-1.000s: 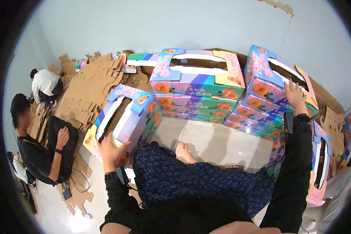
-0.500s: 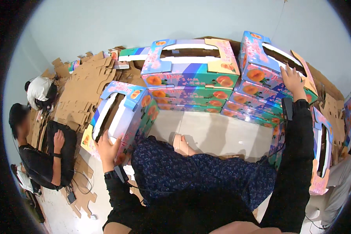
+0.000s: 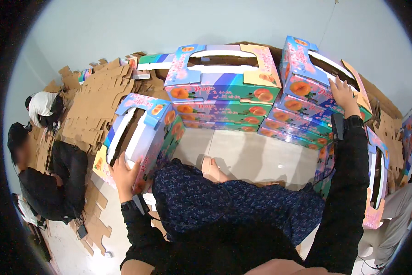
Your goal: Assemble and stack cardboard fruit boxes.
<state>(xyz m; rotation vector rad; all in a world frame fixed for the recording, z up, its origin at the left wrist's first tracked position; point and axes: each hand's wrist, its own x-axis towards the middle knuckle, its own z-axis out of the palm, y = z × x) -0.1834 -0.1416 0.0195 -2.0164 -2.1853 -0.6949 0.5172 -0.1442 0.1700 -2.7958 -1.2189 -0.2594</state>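
Note:
My left hand (image 3: 124,175) rests with spread fingers on the near edge of a printed fruit carton (image 3: 153,137) at the left, beside its long top opening. On the right, my right hand (image 3: 344,95) lies with fingers apart on the top edge of another fruit carton (image 3: 302,68), the uppermost of a stack. Neither hand wraps around anything. Between them at the back, a third carton (image 3: 224,87) tops another stack. These cartons are blue, pink and green with peach pictures, and their tops have long openings.
Flattened brown cardboard (image 3: 89,110) is spread at the left, where a person in black (image 3: 41,188) sits. Farther back is a person in white (image 3: 43,110). More cartons (image 3: 375,183) stand at my right, beside someone's grey trousers (image 3: 398,215). A pale wall (image 3: 169,23) closes the back.
My hands stay on the same two cartons, almost unmoved. At the left, the person in black has drawn a raised forearm down toward the body.

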